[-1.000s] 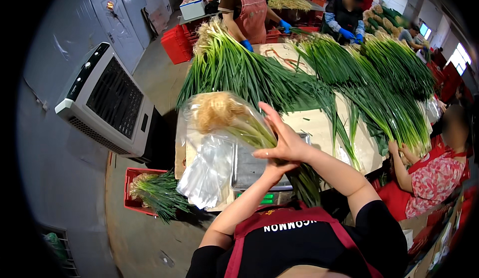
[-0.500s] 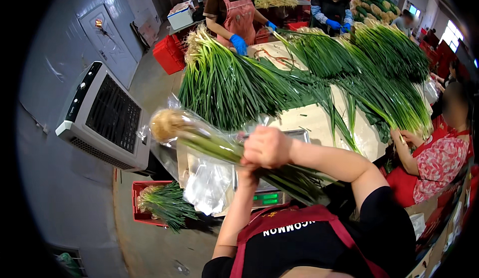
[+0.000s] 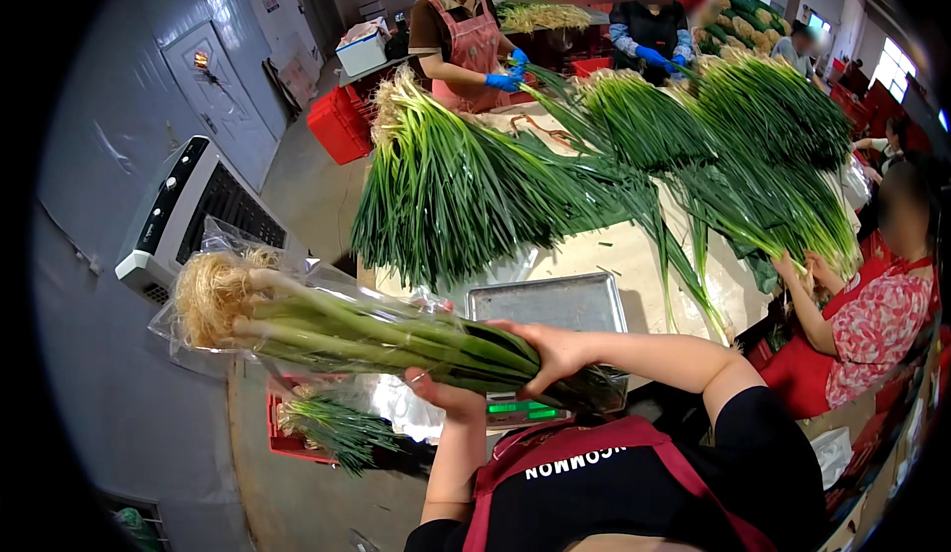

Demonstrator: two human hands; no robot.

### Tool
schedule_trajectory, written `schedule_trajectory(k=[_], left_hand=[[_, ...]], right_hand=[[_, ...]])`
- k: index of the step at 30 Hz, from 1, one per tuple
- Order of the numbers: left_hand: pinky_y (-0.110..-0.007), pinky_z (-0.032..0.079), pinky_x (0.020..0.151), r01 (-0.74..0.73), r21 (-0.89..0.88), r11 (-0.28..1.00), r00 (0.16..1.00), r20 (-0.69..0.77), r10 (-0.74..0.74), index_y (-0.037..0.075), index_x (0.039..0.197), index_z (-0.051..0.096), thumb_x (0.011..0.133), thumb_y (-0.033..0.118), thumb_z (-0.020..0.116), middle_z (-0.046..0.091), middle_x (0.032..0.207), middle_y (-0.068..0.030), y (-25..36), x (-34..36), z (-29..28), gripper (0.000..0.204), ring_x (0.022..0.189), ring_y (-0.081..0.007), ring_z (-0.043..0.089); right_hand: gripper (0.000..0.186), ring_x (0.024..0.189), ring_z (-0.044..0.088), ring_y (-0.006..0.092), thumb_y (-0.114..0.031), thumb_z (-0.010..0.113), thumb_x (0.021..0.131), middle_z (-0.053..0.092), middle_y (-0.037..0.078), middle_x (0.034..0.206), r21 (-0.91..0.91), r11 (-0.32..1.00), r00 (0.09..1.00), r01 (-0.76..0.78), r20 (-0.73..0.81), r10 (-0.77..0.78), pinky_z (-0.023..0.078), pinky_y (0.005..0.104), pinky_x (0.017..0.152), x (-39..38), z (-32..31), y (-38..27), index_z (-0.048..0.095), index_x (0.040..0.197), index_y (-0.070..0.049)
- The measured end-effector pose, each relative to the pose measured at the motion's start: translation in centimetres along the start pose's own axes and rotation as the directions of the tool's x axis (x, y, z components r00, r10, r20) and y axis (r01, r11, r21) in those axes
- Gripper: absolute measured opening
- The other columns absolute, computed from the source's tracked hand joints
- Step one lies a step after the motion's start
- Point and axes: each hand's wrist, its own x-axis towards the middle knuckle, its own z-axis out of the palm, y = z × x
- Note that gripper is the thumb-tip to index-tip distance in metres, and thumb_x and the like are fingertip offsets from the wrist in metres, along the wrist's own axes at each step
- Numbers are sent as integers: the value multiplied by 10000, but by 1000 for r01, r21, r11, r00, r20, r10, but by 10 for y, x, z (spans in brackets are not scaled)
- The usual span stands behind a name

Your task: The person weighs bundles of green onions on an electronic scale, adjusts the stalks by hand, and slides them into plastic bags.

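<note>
My left hand (image 3: 444, 394) supports a bagged bundle of long green onions (image 3: 347, 329) from below, thumb along its near side. My right hand (image 3: 550, 354) grips its darker leafy end. The rooty end points left in clear plastic. Just beyond the bundle is a metal scale tray (image 3: 543, 304), with a lit green display (image 3: 525, 410) under its near side. Clear plastic bags (image 3: 396, 403) lie left of the scale, partly hidden by the bundle.
Piles of green onions (image 3: 446, 196) cover much of the table (image 3: 644, 255). Two gloved co-workers (image 3: 466, 47) (image 3: 649, 47) work opposite; another person (image 3: 862, 334) is at my right. An air cooler (image 3: 188, 210) stands left, a red crate of onions (image 3: 287, 433) lower left.
The bagged bundle has swung down and left to lie nearly level in my hands, uncovering the tray. The co-worker opposite in pink has brought both gloved hands together at some leaves.
</note>
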Motion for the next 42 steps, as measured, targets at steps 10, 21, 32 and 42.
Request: schedule_trajectory(k=[10, 21, 32, 42], left_hand=[[-364, 412, 891, -240, -24, 970, 934, -279, 224, 79, 1287, 353, 927, 360, 307, 448, 1250, -87, 20, 28, -15, 459, 1058, -227, 502], [-312, 409, 706, -126, 736, 665, 860, -253, 443, 17, 866, 497, 916, 166, 438, 509, 770, -39, 101, 61, -150, 168, 728, -162, 480], [-251, 291, 528, -13, 978, 208, 974, -35, 224, 22, 691, 410, 929, 168, 416, 367, 635, -20, 129, -4, -260, 279, 588, -109, 337], [-281, 458, 682, 173, 863, 475, 827, -389, 406, -45, 988, 542, 898, 194, 444, 576, 924, -77, 217, -69, -356, 273, 784, -157, 540]], right_hand=[[711, 1009, 509, 181, -130, 792, 577, 549, 108, 1094, 467, 780, 870, -415, 455, 191, 405, 321, 883, 51, 2, 22, 440, 1185, -17], [491, 703, 558, 157, -124, 722, 597, 567, 63, 807, 524, 516, 721, -678, 610, 329, 471, 310, 636, 131, 70, 62, 516, 1028, -12], [155, 587, 594, 158, -192, 594, 778, 626, 63, 690, 551, 292, 623, -782, 715, 318, 482, 307, 540, 275, 217, 121, 603, 714, -51], [176, 402, 522, 157, -121, 499, 767, 534, 71, 504, 246, 841, 813, -481, 485, 322, 410, 278, 373, 302, 302, 68, 547, 624, -30]])
